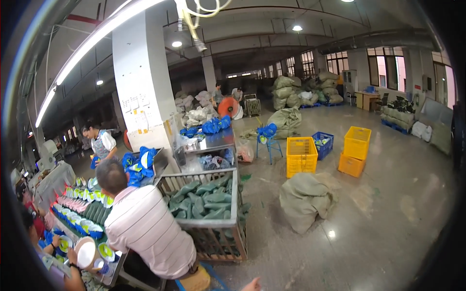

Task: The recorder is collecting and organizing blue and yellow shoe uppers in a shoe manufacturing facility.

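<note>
1 fingertip (252,284) (low edge), wire cart (213,220) near

A person in a striped shirt (145,233) sits at the long work table (114,271) on the left, with a wire-sided cart of green pieces (206,203) just to the right. Right of the cart a stuffed grey-green sack (306,199) lies on the floor. Behind the sack stand yellow plastic crates (302,156), with a blue crate (323,144) between them.

Open floor to the right, crowded bench to the left

A seated person (145,228), a wire cart (213,218) and a sack (306,199) block the left and middle; bare floor (388,218) lies right.
</note>
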### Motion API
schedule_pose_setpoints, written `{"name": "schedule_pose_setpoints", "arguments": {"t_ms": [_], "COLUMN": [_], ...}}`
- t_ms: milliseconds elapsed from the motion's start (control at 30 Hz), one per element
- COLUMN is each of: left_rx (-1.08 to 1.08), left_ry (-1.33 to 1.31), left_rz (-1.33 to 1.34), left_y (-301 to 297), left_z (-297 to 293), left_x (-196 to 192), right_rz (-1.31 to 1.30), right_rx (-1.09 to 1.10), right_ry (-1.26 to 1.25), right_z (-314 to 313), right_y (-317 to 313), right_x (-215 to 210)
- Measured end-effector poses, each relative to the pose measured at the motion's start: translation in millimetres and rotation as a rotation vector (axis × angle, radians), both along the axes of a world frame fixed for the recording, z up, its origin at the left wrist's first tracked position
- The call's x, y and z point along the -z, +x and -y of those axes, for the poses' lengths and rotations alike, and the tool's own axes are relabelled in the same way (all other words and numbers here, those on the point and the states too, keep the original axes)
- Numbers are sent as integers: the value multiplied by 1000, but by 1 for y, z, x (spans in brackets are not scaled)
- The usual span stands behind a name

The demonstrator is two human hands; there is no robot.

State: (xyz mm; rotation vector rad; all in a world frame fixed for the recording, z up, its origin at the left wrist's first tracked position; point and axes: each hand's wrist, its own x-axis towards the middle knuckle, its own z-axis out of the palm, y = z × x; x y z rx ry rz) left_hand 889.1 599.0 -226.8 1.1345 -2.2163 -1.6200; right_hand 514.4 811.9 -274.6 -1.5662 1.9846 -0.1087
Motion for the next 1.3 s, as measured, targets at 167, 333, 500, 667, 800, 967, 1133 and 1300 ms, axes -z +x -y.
{"name": "schedule_pose_setpoints", "arguments": {"t_ms": [167, 333, 500, 667, 800, 967, 1133, 1300], "left_rx": [72, 199, 70, -252, -304, -51, 21, -57], "left_ry": [-209, -61, 31, 68, -134, -455, -620, -689], "left_rz": [-30, -26, -190, -379, -335, -327, -297, -210], "left_y": [-135, -221, -256, -282, -310, -372, -420, -461], "left_z": [141, 231, 321, 445, 577, 759, 924, 1086], "left_x": [-19, -77, -138, -169, -203, -253, -287, -247], "right_rz": [-30, -37, -87, 232, 356, 72, -60, -222], "right_rx": [-23, -3, -69, -92, -316, -506, -442, -376], "right_ry": [-34, -52, -14, -515, -369, 120, 166, 166], "right_z": [155, 311, 472, 775, 895, 964, 1087, 1248], "right_y": [-120, -217, -300, -292, -302, -396, -466, -556], "right_x": [4, -14, -32, -134, -106, -27, -1, -4]}}
